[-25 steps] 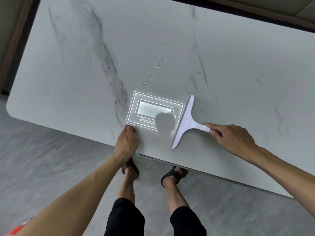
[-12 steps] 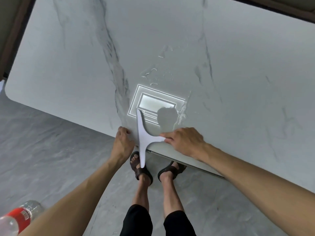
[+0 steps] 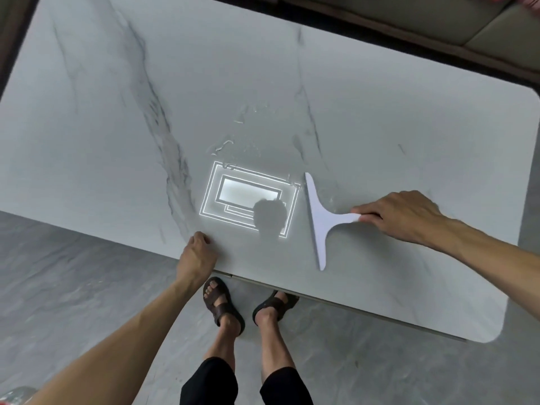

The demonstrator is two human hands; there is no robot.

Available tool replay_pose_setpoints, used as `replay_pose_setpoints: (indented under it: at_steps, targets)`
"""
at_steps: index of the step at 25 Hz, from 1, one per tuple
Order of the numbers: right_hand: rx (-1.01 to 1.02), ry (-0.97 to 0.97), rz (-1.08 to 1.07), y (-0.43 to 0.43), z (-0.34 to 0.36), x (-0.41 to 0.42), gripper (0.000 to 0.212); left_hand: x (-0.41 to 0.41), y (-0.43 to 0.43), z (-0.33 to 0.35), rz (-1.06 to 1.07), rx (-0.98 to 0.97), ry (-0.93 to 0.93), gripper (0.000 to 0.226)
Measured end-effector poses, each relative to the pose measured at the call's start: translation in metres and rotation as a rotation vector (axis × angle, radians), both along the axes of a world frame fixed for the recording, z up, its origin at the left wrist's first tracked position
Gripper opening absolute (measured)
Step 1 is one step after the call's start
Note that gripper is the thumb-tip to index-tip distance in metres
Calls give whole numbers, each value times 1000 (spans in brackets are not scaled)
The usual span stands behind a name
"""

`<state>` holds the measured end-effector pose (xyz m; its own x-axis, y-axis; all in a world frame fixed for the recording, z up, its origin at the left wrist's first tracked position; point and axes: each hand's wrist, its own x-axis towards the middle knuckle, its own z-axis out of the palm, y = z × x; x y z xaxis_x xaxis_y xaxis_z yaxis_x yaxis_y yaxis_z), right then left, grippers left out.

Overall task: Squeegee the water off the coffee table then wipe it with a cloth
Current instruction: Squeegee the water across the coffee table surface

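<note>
A white marble-patterned coffee table [image 3: 409, 118] fills most of the view. Thin water streaks and droplets [image 3: 242, 133] lie near its middle, just beyond a bright reflection of a ceiling light. My right hand [image 3: 403, 219] grips the handle of a white squeegee [image 3: 317, 222], whose blade stands on the tabletop to the right of the reflection, running away from me. My left hand [image 3: 197, 254] rests on the near table edge, fingers curled over it, holding nothing. No cloth is in view.
My sandalled feet [image 3: 248, 305] stand on grey floor right at the table's near edge. A plastic bottle [image 3: 14, 396] with a red label lies at the bottom left corner. A sofa [image 3: 438, 21] runs along the far side of the table.
The squeegee was at the near edge by my left hand half a second ago; it now stands back on the tabletop, right of the reflection. My left hand has stayed on the edge.
</note>
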<state>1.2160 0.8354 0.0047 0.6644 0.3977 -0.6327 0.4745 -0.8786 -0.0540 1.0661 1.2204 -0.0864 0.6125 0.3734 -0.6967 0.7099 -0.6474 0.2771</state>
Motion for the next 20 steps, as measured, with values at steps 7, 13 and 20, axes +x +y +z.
replay_pose_setpoints:
  at_steps: [7, 13, 20]
  targets:
    - [185, 269, 289, 181, -29, -26, 35, -9, 50, 17, 305, 5, -146, 31]
    - [264, 311, 393, 310, -61, -40, 32, -2, 114, 10, 436, 50, -104, 33]
    - [305, 133, 119, 282, -67, 54, 33, 61, 128, 2, 230, -48, -120, 27]
